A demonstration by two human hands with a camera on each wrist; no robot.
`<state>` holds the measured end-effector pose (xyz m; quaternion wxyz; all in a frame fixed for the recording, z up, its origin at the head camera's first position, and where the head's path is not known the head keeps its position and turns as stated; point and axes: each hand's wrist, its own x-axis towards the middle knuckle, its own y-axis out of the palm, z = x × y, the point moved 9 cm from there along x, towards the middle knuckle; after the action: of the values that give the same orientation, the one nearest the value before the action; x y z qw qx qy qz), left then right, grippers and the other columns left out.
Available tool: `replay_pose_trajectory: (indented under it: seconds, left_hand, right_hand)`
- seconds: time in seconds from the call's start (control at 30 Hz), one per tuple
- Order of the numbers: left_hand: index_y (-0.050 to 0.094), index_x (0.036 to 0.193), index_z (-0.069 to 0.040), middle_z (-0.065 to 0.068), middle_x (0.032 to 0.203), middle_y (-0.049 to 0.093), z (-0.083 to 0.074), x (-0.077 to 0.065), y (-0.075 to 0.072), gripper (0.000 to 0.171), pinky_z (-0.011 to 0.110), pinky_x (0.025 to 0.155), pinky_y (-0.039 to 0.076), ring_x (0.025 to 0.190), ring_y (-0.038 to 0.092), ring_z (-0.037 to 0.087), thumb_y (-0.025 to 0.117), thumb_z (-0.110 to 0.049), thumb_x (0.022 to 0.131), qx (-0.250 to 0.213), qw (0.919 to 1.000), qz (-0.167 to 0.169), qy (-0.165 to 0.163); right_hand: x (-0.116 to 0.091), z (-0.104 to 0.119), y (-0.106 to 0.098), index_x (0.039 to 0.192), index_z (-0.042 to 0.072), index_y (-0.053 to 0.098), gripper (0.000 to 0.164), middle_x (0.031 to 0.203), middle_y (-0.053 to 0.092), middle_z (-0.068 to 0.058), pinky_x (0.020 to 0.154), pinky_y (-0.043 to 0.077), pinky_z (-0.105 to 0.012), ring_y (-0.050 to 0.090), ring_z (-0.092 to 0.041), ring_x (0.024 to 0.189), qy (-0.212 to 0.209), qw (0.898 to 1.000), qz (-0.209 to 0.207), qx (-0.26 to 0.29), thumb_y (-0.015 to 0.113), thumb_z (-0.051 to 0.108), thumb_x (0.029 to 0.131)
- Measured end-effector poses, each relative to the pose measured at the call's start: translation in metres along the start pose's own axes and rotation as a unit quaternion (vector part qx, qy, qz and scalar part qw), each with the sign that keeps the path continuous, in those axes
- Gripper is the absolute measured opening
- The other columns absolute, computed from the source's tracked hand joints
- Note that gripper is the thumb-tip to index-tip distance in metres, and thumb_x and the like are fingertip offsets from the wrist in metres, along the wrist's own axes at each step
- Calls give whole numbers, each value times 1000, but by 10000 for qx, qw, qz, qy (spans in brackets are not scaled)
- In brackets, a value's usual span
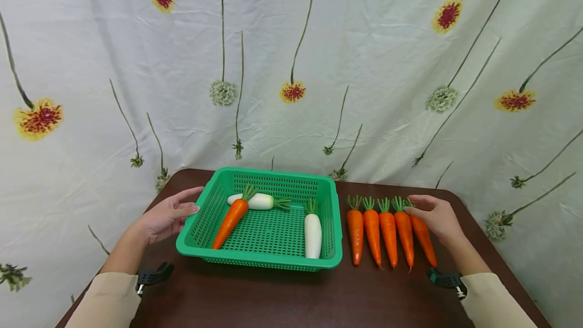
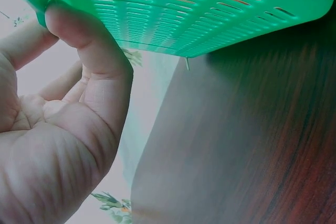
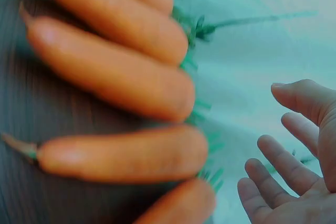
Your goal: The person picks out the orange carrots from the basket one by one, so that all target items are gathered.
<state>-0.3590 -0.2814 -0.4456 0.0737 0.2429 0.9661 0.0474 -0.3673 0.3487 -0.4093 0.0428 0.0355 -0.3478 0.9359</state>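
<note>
A green plastic basket (image 1: 268, 263) stands on the table. In it, one carrot (image 1: 231, 222) leans across a white radish (image 1: 260, 201) at the back left. Another white radish (image 1: 313, 235) lies along the right side. My left hand (image 1: 170, 216) is at the basket's left rim; the left wrist view shows the bent thumb (image 2: 79, 30) on the rim, with the index finger close behind. Right of the basket, several carrots (image 1: 372, 237) lie in a row, green tops away from me. Over the rightmost carrot (image 1: 423, 241) hovers my right hand (image 1: 434, 216), fingers spread and holding nothing.
The dark brown table (image 1: 282, 297) has rounded far corners. Behind it hangs a pale cloth (image 1: 364, 54) printed with flowers. A dark strap (image 1: 155, 275) is on the left wrist, and another strap (image 1: 446, 280) is on the right.
</note>
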Motion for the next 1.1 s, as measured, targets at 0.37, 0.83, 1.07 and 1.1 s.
replay_pose_trajectory:
  seconds: [0.37, 0.83, 1.07, 1.1]
  left_hand:
    - [4, 164, -7, 0, 122, 72, -2, 1, -1, 77, 47, 88, 62, 101, 76, 23, 55, -8, 106, 212, 9995, -212, 45]
    - [-1, 164, -3, -1, 125, 73, -3, -2, 2, 78, 46, 89, 62, 104, 76, 24, 52, -6, 107, 42, 9999, -77, 104]
    - [-1, 164, -3, 0, 124, 73, -4, -2, 2, 77, 46, 88, 62, 104, 76, 24, 51, -5, 107, 45, 9999, -75, 113]
    - [-1, 164, -3, 0, 124, 73, -3, -2, 2, 77, 46, 88, 62, 104, 76, 24, 51, -6, 107, 55, 9999, -84, 105]
  right_hand:
    - [-9, 53, 32, 136, 7, 65, 52, 140, 63, -19, 91, 54, -29, 59, -34, 125, -387, 9972, 470, 445, 77, 34, 93]
    - [-27, 121, 98, 133, 6, 67, 47, 138, 64, -18, 101, 53, -29, 65, -19, 121, -672, 9678, 1526, 1887, 78, 25, 92]
    - [-29, 145, 121, 132, 5, 67, 48, 136, 67, -17, 96, 57, -31, 67, -22, 115, -715, 9616, 1799, 1945, 81, 23, 90]
    - [-29, 148, 124, 131, 6, 68, 47, 135, 67, -16, 97, 57, -31, 67, -21, 116, -714, 9618, 1829, 1909, 81, 22, 89]
